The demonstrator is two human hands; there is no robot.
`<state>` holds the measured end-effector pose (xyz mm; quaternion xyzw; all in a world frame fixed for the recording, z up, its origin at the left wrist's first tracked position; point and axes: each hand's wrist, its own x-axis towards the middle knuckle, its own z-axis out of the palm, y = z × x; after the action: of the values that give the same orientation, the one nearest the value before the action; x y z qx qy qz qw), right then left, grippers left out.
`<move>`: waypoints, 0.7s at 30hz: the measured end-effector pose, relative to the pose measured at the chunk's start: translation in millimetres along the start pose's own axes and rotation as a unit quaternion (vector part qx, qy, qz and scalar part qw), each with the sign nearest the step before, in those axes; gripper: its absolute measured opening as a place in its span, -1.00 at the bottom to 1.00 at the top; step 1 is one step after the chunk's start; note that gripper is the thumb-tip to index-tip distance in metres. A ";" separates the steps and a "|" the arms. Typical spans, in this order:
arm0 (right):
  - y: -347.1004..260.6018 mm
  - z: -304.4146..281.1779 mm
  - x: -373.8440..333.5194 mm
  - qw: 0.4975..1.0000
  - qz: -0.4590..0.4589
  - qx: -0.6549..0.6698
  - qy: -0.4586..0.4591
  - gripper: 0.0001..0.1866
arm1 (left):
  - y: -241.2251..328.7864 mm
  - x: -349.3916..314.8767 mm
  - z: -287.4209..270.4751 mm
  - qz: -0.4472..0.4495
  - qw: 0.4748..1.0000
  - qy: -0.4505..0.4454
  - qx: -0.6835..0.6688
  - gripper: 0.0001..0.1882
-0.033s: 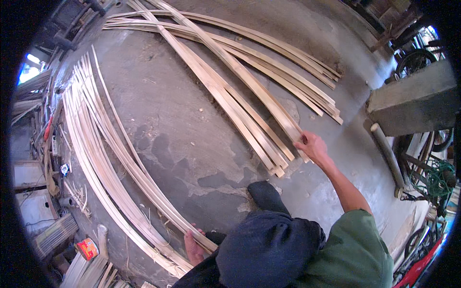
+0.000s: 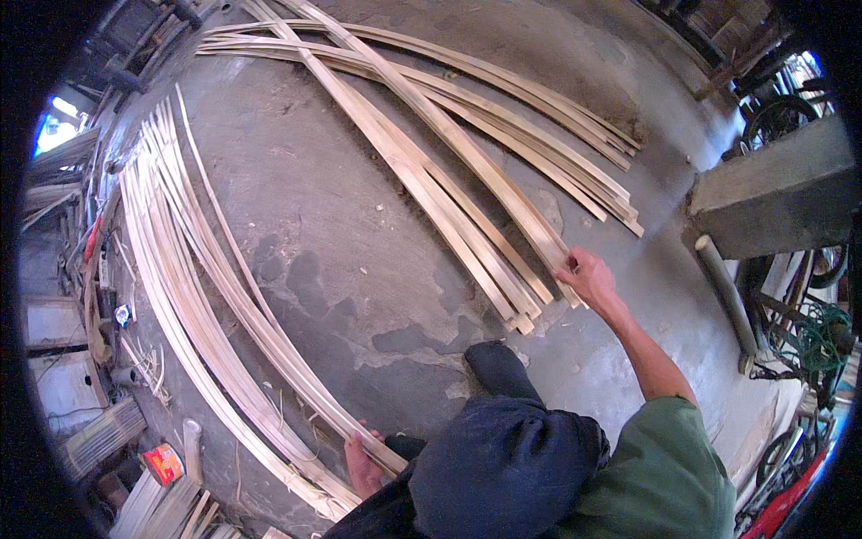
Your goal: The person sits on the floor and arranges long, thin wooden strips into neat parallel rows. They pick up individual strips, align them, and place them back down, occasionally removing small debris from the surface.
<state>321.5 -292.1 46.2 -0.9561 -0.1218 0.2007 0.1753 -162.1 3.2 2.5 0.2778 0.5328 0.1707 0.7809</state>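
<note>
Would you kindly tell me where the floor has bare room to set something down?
The widest nearly bare floor lies between the left strips and the middle strips. Another patch lies between the right hand and the grey block. It is crowded at the far end, where strips cross, and along the left edge, around the red container.

Long pale strips (image 2: 489,174) in loose bundles

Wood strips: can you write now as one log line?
Left hand: at near end of left strips | Right hand: gripping near end of other strips | Around: more strips, floor
</note>
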 end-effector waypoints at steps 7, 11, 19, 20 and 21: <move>15.5 -0.2 4.4 0.979 -0.052 0.198 -0.023 -0.66 | 23.0 -8.6 11.7 0.042 0.996 0.036 0.067 -0.55; 33.2 0.5 4.1 0.990 -0.070 0.097 0.074 -0.72 | 68.8 4.9 26.8 0.068 0.985 0.060 0.145 -0.70; -142.6 49.6 -1.0 0.935 -0.266 0.215 -0.093 -0.70 | 160.2 59.6 53.8 0.157 0.971 0.028 0.181 -0.67; -164.5 75.0 -2.3 0.925 -0.298 0.194 -0.131 -0.67 | 174.3 69.7 63.7 0.158 0.971 0.029 0.178 -0.67; -187.7 101.7 -13.4 0.908 -0.294 0.228 -0.191 -0.64 | 186.0 79.4 76.6 0.160 0.971 0.030 0.174 -0.67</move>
<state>235.7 -96.5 35.6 -0.7546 -0.3794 0.3412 0.4126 -55.9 175.0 79.7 0.4854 0.5262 0.2063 0.6670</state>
